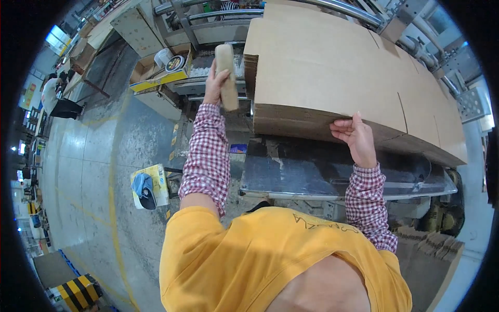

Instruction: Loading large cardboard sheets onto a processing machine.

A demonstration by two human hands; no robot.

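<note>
In my left hand [214, 83] is a long tan block [227, 78] with rounded ends, perhaps wooden; my fingers close round its left side. It is held upright, just left of a thick stack of brown cardboard sheets [322, 67]. My right hand [356, 136] is at the stack's near edge, fingers curled against the side and thumb pointing up by the top sheet. The fingers appear to pinch the edge of the cardboard, though how many sheets they take in is hidden. Slits run across the top sheet on the right.
A dark metal table [301, 169] juts out below the stack. Metal rollers [348, 11] run behind it. To the left stands a yellow-edged box [161, 73] holding tubs. A stool [150, 182] bears a blue cap. More cardboard [426, 255] stands lower right. Another person [57, 99] is far left.
</note>
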